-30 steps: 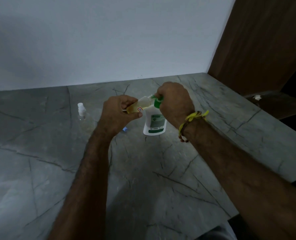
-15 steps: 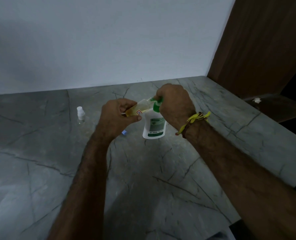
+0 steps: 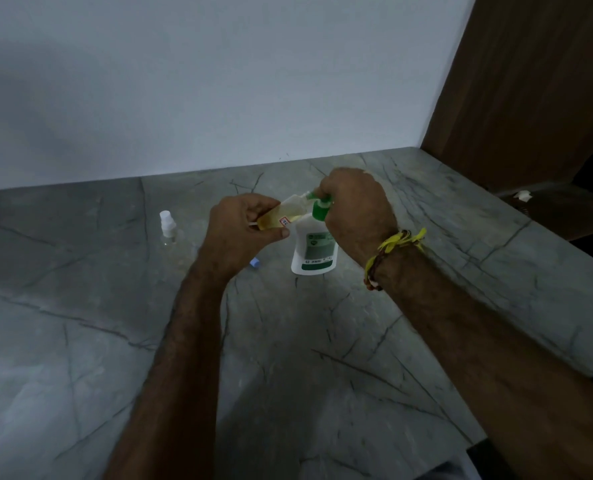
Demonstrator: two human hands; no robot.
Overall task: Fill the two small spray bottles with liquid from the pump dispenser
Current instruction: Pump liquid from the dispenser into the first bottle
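At the far left of the grey veined countertop [image 3: 80,341] a small clear spray bottle [image 3: 168,227] stands upright with its white sprayer top on, well apart from the hands. Next comes the left hand [image 3: 241,233], fingers and thumb curled round a second small bottle [image 3: 283,216] holding yellowish liquid. That bottle is tilted nearly flat, its long axis running from lower left to upper right, its open mouth pointing up and right to the green pump head [image 3: 321,207]. Below the left hand a small blue cap [image 3: 255,263] lies on the counter. The white pump dispenser [image 3: 314,247] stands upright just right of it, label facing the camera. The right hand [image 3: 355,211] is curled over the pump head from above, gripping it; a yellow thread band [image 3: 392,251] circles that wrist
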